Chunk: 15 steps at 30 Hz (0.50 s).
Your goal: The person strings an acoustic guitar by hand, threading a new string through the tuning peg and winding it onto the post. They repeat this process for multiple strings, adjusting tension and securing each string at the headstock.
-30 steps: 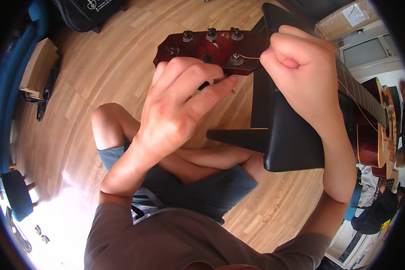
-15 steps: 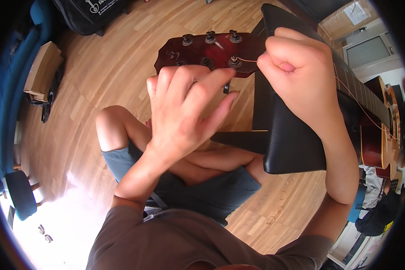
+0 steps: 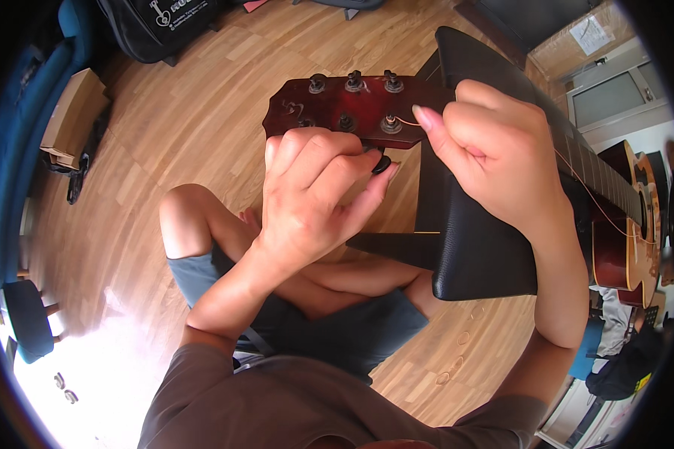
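The dark red guitar headstock [image 3: 363,101] has metal posts with black tuning knobs. My left hand [image 3: 314,191] is curled below it, thumb and forefinger around a black tuning knob [image 3: 381,163] on its lower edge. My right hand [image 3: 494,150] is closed just right of the headstock, pinching a thin copper-coloured string [image 3: 404,122] that winds onto the lower right post; its thumb tip points at that post. The string runs slackly on over the fretboard [image 3: 599,168] toward the red-and-cream guitar body [image 3: 606,262]. The headstock’s lower left is hidden behind my left fingers.
A black padded bench [image 3: 479,254] lies under the neck. A cardboard box [image 3: 75,112] and blue sofa [image 3: 4,187] are on the left, a black bag [image 3: 153,37] at upper left, a dark stool [image 3: 26,318] at lower left, clothes [image 3: 610,374] and a cabinet [image 3: 606,101] on the right.
My left thumb and forefinger, apart half a second ago, have closed in around the knob. My right thumb now extends leftward along the string. The headstock appears lower in view.
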Tool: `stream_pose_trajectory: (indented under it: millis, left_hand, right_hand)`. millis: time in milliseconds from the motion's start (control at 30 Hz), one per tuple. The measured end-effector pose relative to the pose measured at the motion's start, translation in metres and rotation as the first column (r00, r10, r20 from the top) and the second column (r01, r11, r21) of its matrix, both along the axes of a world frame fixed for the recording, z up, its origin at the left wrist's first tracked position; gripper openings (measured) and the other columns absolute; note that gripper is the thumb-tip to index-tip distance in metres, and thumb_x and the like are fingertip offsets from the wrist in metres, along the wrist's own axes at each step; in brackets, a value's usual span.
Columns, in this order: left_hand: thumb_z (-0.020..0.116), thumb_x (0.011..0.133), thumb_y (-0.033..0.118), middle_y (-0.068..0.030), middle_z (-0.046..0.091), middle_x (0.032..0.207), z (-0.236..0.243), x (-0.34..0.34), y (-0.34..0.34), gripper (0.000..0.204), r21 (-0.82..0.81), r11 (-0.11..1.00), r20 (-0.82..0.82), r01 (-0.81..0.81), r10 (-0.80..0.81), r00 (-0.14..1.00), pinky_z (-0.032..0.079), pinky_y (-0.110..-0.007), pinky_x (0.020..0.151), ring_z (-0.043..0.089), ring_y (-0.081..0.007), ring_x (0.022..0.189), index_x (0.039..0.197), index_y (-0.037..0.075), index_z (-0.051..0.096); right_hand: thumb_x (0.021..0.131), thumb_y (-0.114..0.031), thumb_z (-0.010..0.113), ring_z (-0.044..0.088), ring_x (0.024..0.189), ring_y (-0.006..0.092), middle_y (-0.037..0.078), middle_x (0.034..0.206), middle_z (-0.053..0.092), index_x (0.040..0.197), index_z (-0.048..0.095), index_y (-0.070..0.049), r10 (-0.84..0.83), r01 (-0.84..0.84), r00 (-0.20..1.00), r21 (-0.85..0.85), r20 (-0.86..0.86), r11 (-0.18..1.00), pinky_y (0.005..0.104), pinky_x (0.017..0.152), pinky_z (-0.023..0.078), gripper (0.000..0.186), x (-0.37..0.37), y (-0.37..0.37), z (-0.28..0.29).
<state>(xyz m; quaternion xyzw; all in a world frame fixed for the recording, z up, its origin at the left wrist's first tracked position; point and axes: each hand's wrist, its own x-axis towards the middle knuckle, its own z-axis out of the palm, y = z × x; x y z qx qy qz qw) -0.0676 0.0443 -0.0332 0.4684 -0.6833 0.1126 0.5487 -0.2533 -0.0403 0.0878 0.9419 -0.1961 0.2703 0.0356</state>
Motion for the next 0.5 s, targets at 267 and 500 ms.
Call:
stream_pose_trajectory:
  millis: [267,500]
  left_hand:
    - [0.091,0.074,0.004,0.0045,0.074,0.09,-0.005,-0.01,0.001,0.038,0.01,0.999,0.0,-0.042,0.042,0.999,0.043,-0.033,0.083,0.057,-0.0207,0.089,0.108,0.015,0.079]
    - [0.092,0.074,0.005,0.0041,0.077,0.099,-0.01,0.0,0.001,0.039,0.021,0.999,-0.011,0.036,-0.036,0.999,0.044,-0.033,0.084,0.058,-0.0208,0.091,0.11,0.015,0.079]
  right_hand:
    - [0.09,-0.005,0.08,0.037,0.052,0.0263,0.008,0.065,0.036,0.063,0.044,-0.003,0.071,-0.059,0.987,0.092,-0.144,0.994,0.0406,0.05,0.029,0.045,-0.003,-0.004,0.008]
    - [0.085,0.001,0.076,0.037,0.051,0.0261,0.007,0.064,0.035,0.062,0.038,-0.007,0.117,-0.115,0.987,0.03,-0.106,0.993,0.0385,0.049,0.027,0.045,-0.007,-0.004,0.008]
